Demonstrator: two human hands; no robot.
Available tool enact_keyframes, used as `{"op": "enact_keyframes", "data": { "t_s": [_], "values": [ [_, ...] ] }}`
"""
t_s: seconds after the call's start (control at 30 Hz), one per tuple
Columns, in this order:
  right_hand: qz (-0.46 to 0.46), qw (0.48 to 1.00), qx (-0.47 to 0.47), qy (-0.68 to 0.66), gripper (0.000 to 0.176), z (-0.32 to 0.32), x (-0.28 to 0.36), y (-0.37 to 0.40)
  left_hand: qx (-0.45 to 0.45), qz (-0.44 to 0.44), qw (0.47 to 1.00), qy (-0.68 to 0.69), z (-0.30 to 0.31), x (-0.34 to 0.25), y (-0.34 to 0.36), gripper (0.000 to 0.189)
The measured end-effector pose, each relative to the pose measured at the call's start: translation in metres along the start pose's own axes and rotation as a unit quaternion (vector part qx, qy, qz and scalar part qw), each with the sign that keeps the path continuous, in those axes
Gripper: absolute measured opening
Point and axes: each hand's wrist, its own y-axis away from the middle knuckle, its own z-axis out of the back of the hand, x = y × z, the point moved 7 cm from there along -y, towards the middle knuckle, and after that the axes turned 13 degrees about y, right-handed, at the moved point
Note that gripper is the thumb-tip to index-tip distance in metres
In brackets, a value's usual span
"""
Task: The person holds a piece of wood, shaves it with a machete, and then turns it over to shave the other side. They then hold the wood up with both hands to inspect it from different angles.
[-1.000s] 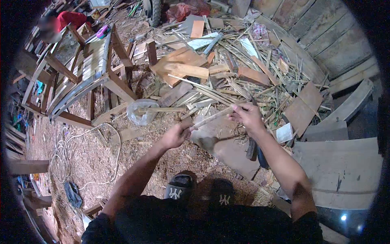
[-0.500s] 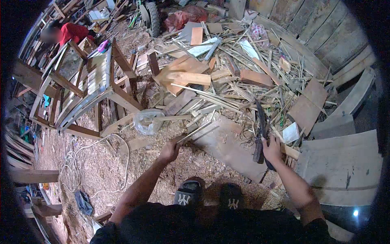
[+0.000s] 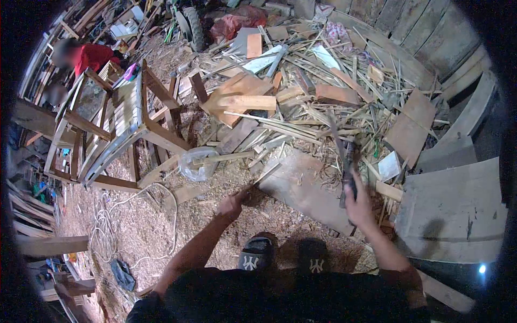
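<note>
My left hand (image 3: 231, 205) grips the near end of a thin bamboo strip (image 3: 265, 176) that slants up to the right over a flat wooden plank (image 3: 301, 188). My right hand (image 3: 357, 202) is closed on the dark handle of a long blade (image 3: 344, 156), a machete-like knife that points away from me, above the plank's right end. The two hands are well apart. My feet in dark slippers (image 3: 256, 254) rest on the sawdust below the plank.
A pile of wood offcuts and bamboo strips (image 3: 301, 91) fills the ground ahead. A wooden chair frame (image 3: 124, 118) lies at left, a clear plastic bag (image 3: 196, 161) beside it, white cord (image 3: 134, 215) on the sawdust. Boards (image 3: 452, 204) lie at right. A person in red (image 3: 91, 54) is far left.
My right hand let go of the strip, dropped to the knife by the plank and lifted it. My left hand lowered the strip toward the plank.
</note>
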Motion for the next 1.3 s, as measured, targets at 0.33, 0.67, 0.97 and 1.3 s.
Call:
{"op": "enact_keyframes", "data": {
  "t_s": [0.33, 0.67, 0.97, 1.3],
  "values": [
    [0.063, 0.966, 0.188, -0.164, 0.048, -0.087, 0.031, 0.064, 0.025, 0.018, 0.999, 0.041, -0.019, 0.021, -0.004, 0.053],
    [0.086, 0.966, 0.136, -0.204, 0.044, -0.107, 0.025, 0.073, -0.001, 0.008, 0.998, -0.055, -0.009, 0.004, 0.012, 0.059],
    [0.131, 0.981, 0.123, -0.074, 0.045, -0.116, 0.026, 0.062, -0.010, -0.009, 0.998, -0.056, -0.006, 0.012, 0.010, 0.062],
    [0.070, 0.963, 0.145, -0.215, 0.049, -0.093, 0.031, 0.067, 0.010, 0.010, 0.997, -0.075, -0.007, 0.013, 0.002, 0.063]
  ]
}}
